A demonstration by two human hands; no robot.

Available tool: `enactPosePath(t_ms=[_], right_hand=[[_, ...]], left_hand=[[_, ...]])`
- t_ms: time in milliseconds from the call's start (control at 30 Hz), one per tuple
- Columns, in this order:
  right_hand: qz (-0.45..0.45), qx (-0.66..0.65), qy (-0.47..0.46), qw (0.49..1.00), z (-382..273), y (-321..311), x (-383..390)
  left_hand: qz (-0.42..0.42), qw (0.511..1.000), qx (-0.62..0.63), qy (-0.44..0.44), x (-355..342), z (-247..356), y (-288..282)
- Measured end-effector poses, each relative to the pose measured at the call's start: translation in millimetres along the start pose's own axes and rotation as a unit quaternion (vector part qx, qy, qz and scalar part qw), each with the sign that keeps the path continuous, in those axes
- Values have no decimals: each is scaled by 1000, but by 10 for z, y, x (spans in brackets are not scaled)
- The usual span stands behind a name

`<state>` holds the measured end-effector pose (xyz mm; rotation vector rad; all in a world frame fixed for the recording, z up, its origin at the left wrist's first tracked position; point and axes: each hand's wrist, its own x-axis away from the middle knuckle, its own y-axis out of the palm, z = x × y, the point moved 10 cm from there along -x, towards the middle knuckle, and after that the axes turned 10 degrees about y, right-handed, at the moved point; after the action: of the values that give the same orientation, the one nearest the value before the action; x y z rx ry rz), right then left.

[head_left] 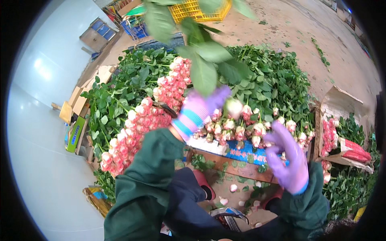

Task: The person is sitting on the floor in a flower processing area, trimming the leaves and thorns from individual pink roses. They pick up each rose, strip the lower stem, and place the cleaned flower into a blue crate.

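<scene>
My left hand (198, 107), in a purple and pink glove with a blue striped cuff, is closed around a leafy rose stem (204, 70). Its large green leaves rise toward the top of the picture and partly cover the fingers. A blurred pale rose head (234, 108) shows just right of this hand; whether it belongs to the held stem is unclear. My right hand (287, 162), in a purple glove, has its fingers spread and nothing in them. It hovers before a row of pink and white roses (240, 132) lying on the bench, heads toward me.
Bundled pink roses (136, 122) lie stacked on the left. Leafy stems (269, 76) cover the far side. At right stands a cardboard-wrapped batch of roses (329, 136). A yellow crate (199, 11) and a blue crate (134, 29) sit farther back. Petals (224, 201) litter the floor.
</scene>
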<state>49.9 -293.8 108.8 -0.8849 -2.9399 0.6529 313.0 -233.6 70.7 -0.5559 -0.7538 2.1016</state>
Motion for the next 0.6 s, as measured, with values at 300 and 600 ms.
enactPosePath(t_ms=[300, 600], right_hand=[[-115, 64, 125, 983, 1209, 257, -47], [-80, 79, 213, 971, 1753, 85, -92]], left_hand=[[142, 943, -111, -280, -1217, -2277, -1736], [63, 824, -504, -252, -1518, -2511, -1448]])
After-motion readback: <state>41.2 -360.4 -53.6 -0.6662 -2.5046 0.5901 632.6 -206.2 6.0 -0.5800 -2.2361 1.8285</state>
